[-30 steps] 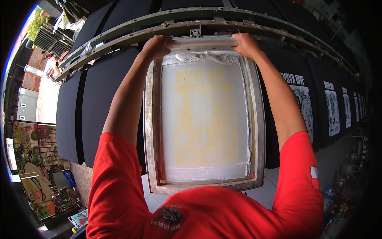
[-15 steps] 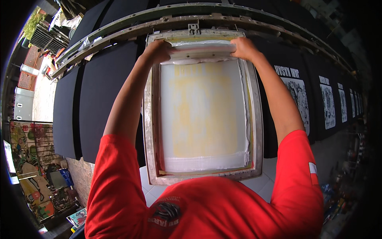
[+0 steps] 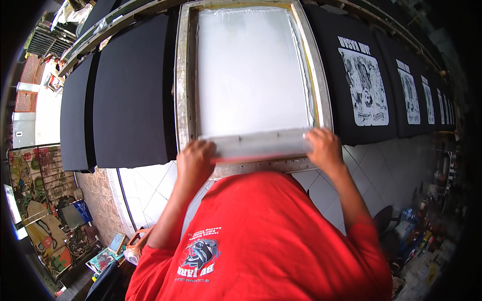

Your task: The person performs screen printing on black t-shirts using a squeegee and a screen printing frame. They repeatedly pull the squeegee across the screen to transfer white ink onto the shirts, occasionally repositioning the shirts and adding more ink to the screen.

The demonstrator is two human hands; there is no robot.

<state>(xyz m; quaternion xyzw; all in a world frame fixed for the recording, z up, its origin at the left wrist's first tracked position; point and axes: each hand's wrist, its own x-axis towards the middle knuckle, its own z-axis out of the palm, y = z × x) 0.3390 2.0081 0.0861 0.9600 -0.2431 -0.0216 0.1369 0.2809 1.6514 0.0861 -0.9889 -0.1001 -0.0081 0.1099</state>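
A wide squeegee (image 3: 261, 144) lies crosswise over the near end of a screen-printing frame (image 3: 182, 90). My left hand (image 3: 196, 159) is closed round its left end, and my right hand (image 3: 326, 149) grips the right end. Beyond the squeegee, the mesh (image 3: 251, 70) looks evenly white, with thick white ink ridged along its right side. The squeegee's lower edge is blurred and hides the mesh's near end. What lies under the screen cannot be seen.
Plain black shirts (image 3: 131, 95) on boards stand to the left. On the right, a black shirt with a white print (image 3: 364, 85) leads a row of several printed ones. A metal rail (image 3: 115, 31) crosses behind. Assorted items (image 3: 414, 228) sit at lower right.
Both hands have drawn the squeegee from the frame's far end to its near end. The mesh, earlier showing a yellowish design, is now white. My view has shifted too.
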